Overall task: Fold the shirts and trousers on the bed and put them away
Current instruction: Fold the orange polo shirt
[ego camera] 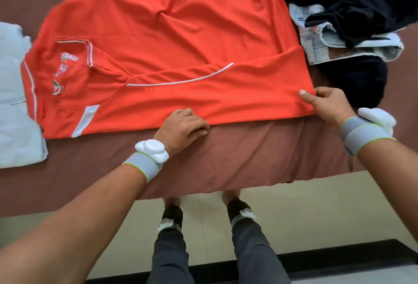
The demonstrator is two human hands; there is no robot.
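An orange shirt (158,41) is spread across the bed (237,154), collar to the left and hem to the right, so that its length runs along the near edge where both hands can reach it. One side, sleeve included, is already laid over the body, which suggests a lengthwise fold is under way and the near edge is now being dealt with.

The left hand (183,128) is set at the middle of the near edge with its fingers curled at the fabric's border; whether the cloth is actually gripped or only pressed cannot be told, since the fingertips are partly hidden under the edge. The right hand (325,102) is placed at the near hem corner, where the fabric is pinched between thumb and fingers (the thumb lies on top of the cloth). Held at two points like this, the edge can be kept taut and lifted as one straight line.

Both forearms are extended forward and down, the right one reaching further outward, and grey bands carrying white devices are worn on both wrists.

A pale folded garment (15,102) is laid at the left, probably finished. A heap of dark clothing (362,3) and light jeans (339,43) is left at the right, evidently waiting its turn.
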